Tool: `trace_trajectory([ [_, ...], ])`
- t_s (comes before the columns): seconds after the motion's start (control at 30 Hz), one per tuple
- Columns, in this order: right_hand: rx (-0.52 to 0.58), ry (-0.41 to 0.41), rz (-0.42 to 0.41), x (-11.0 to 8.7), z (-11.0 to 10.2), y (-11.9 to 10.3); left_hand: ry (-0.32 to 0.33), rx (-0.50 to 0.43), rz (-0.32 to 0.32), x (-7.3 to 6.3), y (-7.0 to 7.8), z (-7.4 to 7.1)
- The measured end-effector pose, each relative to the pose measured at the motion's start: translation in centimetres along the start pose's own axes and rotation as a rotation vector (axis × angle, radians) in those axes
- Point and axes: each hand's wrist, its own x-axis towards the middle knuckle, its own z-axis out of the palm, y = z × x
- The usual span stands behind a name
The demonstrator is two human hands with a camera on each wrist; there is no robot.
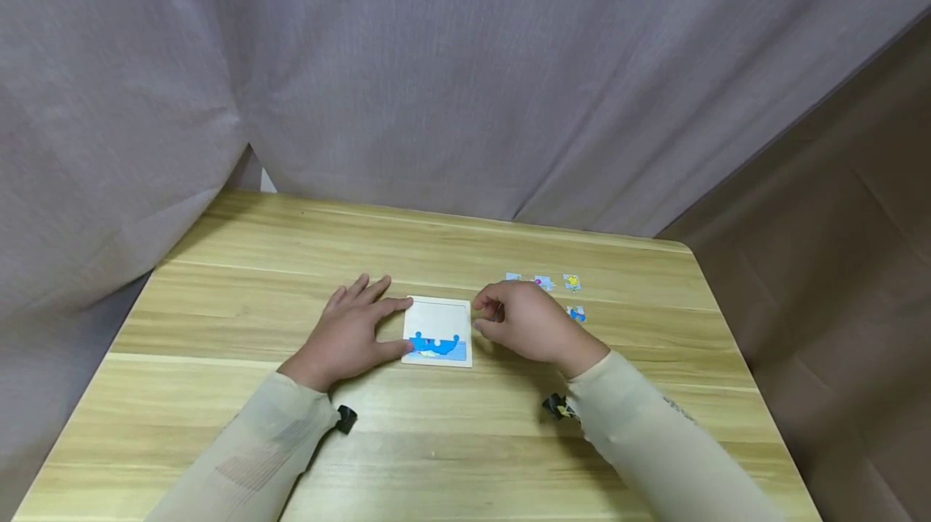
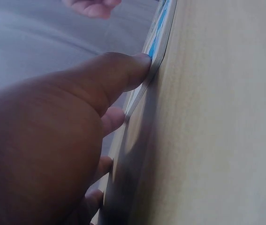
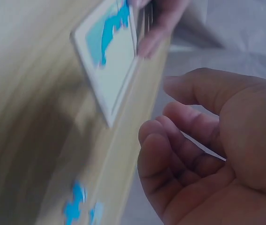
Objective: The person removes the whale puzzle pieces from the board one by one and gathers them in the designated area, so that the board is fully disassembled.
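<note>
A square jigsaw puzzle tray (image 1: 447, 317) with a pale rim lies flat on the table. Blue joined pieces (image 1: 440, 347) fill the part of it nearest me, and the rest of its base is bare white. My left hand (image 1: 354, 334) is spread at the tray's left side, index fingertip at the far corner and thumb (image 2: 140, 65) pressing on the rim. Just right of the tray, my right hand (image 1: 525, 320) hovers with fingers loosely bent. In the right wrist view a gap shows between its thumb (image 3: 193, 86) and fingers, with nothing held there.
Loose puzzle pieces lie beyond and right of my right hand, among them a yellow-flowered piece (image 1: 572, 281), a pink-spotted piece (image 1: 544, 283) and a blue one (image 1: 577, 313). Grey curtain (image 1: 436, 86) hangs along the back edge of the wooden table (image 1: 407, 441).
</note>
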Motion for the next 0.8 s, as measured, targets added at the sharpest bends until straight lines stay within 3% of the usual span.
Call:
trace_trajectory([
  [0.27, -0.031, -0.082, -0.104, 1.8, 3.2, -3.1, 0.002, 0.003, 0.000, 0.1, -0.2, 0.0],
  [0.43, -0.088, -0.092, -0.152, 2.3, 5.2, -4.3, 0.006, 0.000, 0.008, 0.1, -0.2, 0.1],
  [0.8, -0.176, -0.089, -0.121, 2.8, 7.0, -5.0, 0.005, -0.002, 0.005, 0.0, -0.1, -0.1],
])
